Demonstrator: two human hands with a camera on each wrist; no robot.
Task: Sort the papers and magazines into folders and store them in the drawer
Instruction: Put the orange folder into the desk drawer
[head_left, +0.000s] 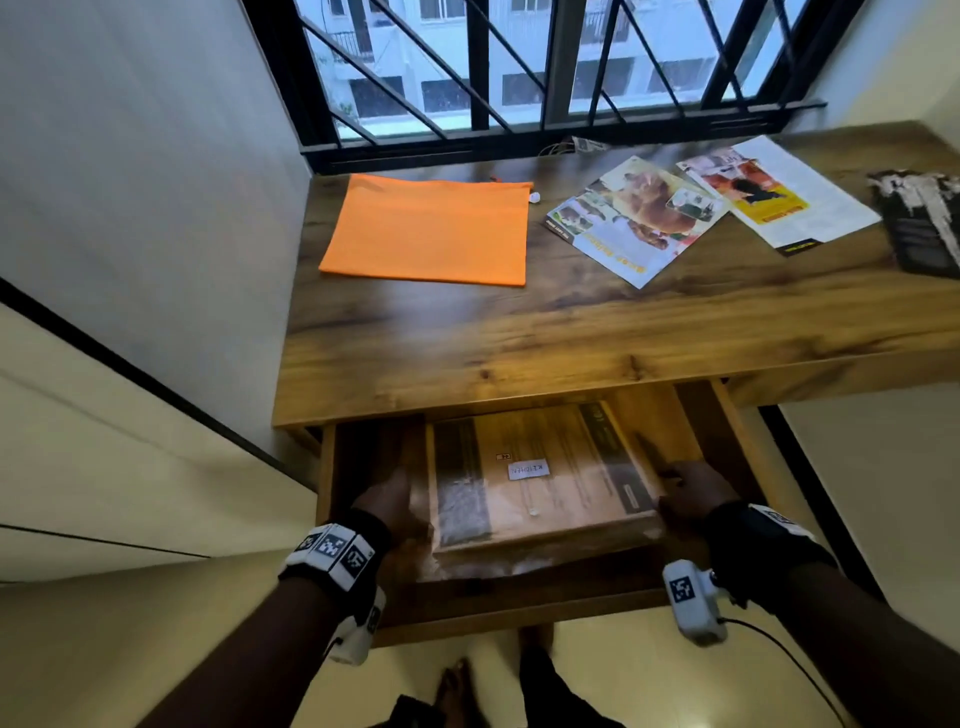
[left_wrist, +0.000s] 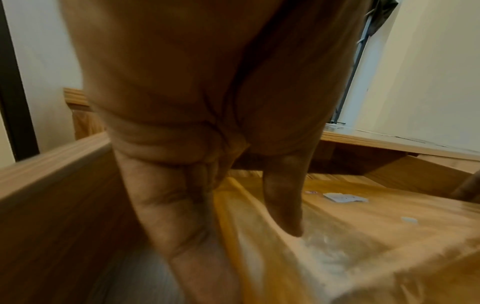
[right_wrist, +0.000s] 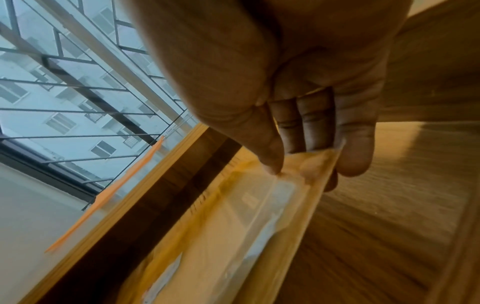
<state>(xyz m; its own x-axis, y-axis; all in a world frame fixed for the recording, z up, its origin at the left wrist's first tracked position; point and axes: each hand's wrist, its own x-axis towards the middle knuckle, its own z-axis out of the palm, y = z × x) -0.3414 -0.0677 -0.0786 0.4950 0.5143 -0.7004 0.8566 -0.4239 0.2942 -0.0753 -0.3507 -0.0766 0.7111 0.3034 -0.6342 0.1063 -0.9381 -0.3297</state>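
In the open drawer (head_left: 727, 441) under the wooden desk (head_left: 519, 338), a clear plastic folder (head_left: 540, 483) filled with papers is lying flat, with a small white label (head_left: 528, 469) on its top. The left hand (head_left: 387, 501) is holding the left edge of this folder: in the left wrist view the thumb is pressing on the plastic from above and the fingers (left_wrist: 182, 216) are going down beside the edge, next to the drawer wall. The right hand (head_left: 693, 491) is pinching the right edge of the folder, the thumb lying on top and the fingers (right_wrist: 353, 148) reaching below the edge. Both wrist views are blurred, so finer details are not clear. On the desk top an orange folder (head_left: 428, 231) is lying at the left, well apart from two magazines (head_left: 634, 218) at the right, which are overlapping each other. A dark booklet (head_left: 922, 223) is lying at the far right edge of the desk, near the magazines.
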